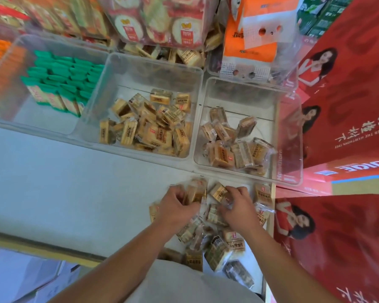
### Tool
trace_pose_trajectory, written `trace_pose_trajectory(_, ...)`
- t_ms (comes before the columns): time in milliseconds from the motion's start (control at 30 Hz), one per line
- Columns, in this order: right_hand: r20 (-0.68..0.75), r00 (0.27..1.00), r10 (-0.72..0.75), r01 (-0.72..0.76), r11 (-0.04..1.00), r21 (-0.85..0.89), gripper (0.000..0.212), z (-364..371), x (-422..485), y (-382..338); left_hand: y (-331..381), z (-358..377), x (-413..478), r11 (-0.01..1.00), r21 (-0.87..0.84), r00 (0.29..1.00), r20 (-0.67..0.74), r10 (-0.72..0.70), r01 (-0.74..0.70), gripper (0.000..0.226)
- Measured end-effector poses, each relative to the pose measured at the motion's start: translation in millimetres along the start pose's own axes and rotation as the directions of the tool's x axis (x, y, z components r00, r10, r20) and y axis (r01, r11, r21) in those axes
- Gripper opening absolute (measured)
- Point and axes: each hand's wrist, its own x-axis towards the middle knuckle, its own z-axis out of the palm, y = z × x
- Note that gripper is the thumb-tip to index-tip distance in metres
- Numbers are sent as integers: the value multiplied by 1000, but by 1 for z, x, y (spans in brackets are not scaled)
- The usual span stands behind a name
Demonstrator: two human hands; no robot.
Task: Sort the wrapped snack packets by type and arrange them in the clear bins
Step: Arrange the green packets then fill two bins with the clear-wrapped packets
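Both hands work a loose pile of wrapped snack packets [217, 243] on a white shelf [74, 182], just in front of the clear bins. The left hand [177, 205] has its fingers curled round a pale packet [196, 190]. The right hand [239, 209] pinches a gold-labelled packet [218, 191] just beside it. Beyond them, the middle bin [109, 88] holds lighter tan packets and the right bin [239, 95] holds browner ones. A third bin [20, 62] on the left holds green packs in rows.

The two tan types look very alike through their wrappers, so one could easily land in the wrong bin. A dark packet [239, 274] lies close to the shelf's front edge, under the right forearm, and a sweep of that arm might knock it off.

Red cartons [337, 127] on the right read "UNDER THE HAWTHORN TREE", upside down from here. The packet labels carry Chinese characters too small to read.
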Motion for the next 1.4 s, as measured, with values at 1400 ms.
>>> trace_pose_trajectory(1400,-20,893,450,-183,403,897,25,-52,-92,0,15,41,6,737,539,910,304,282,-408,32)
